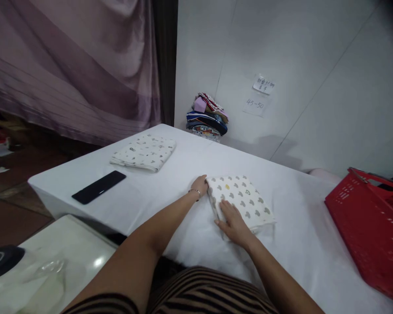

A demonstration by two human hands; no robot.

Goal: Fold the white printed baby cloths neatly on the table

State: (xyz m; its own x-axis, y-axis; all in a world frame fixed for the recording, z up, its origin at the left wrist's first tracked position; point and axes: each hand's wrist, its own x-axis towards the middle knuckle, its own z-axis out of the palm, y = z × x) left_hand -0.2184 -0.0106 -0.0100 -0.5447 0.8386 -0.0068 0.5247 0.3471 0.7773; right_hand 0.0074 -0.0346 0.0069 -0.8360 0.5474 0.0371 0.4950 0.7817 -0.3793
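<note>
workroom, seemingly — stacked clothes (207,117), wall signs (263,84)

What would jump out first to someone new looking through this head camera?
Probably the bright red basket at the table's right end. Next, near the middle, the left hand at the edge of a folded patterned cloth and the right hand flat on it. A black slab stands out at left.

You have dim, greyish light: glare spots the glossy white surface (81,248) near left, soft shadows fall on the far wall (304,65), and the far right corner darkens.
</note>
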